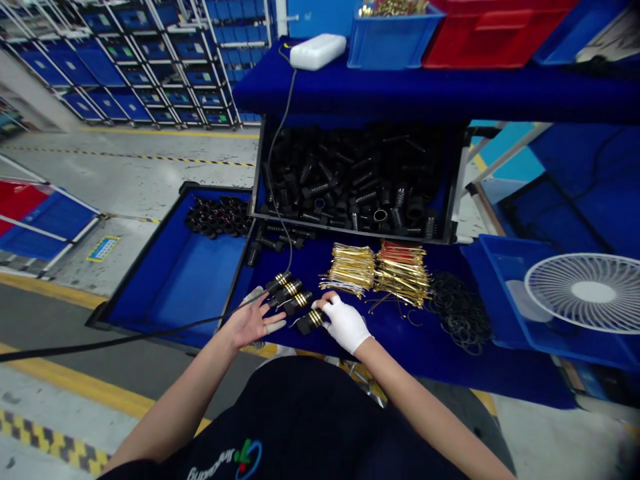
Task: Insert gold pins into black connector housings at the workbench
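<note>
My bare left hand [253,319] lies palm up on the blue table, fingers spread, with small caps on some fingertips. Several black cylindrical parts with gold bands [290,291] lie in a row just beyond its fingers. My right hand [343,321], in a white glove, is closed on one more such black part with gold bands [311,321] at the row's near end. Bundles of gold metal clips [351,268] and a second gold bundle [403,270] lie just behind my right hand.
A tray of black threaded parts [350,180] sits behind the work area, with a pile of black rings [217,217] at left and thin black O-rings [457,310] at right. A white fan [585,292] stands at right. A black cable [125,337] crosses the blue bin [175,280].
</note>
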`<state>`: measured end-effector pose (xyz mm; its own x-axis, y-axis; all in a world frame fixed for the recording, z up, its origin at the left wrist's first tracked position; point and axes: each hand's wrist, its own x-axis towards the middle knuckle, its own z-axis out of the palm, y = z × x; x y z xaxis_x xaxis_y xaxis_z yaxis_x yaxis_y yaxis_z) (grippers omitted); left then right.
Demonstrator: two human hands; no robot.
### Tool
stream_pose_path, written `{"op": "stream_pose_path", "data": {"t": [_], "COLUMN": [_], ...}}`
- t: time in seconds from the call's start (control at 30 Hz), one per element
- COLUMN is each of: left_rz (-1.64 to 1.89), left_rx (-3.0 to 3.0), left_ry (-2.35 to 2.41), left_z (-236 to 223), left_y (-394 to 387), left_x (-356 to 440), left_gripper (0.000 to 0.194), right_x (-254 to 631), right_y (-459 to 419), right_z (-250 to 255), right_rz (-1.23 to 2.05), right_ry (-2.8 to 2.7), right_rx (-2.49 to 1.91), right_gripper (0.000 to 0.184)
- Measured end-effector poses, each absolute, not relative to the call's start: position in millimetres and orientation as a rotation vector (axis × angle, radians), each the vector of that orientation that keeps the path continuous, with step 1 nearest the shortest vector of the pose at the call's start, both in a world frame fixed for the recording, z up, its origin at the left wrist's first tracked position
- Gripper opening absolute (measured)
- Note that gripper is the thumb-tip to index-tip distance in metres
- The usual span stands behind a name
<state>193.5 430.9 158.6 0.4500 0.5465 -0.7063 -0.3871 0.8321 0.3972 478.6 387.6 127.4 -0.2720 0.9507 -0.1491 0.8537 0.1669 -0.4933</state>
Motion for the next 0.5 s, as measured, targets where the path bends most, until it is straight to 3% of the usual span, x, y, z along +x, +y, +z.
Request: {"op": "stream_pose_path", "data": {"t": [0.27,0.4,0.5], "left_rz": [0.576,0.793,0.898], "left_rx": [0.230,0.269,0.344], "left_ry": [0.784,0.893,0.915], "left_z": [148,145,162], "left_y": [441,438,446], "left_x": [222,240,222], "left_gripper": [0.043,0.049,0.053], "right_x": [462,437,442], "right_y": [428,434,430], "right_z": [137,137,138], "right_rz": [0.821,0.828,0.694], "right_ry": [-2.041,-2.067,-1.957], "right_rx": [-1.500,-1.389,-1.409], "right_gripper": [0.048,0.056,0.049]}}
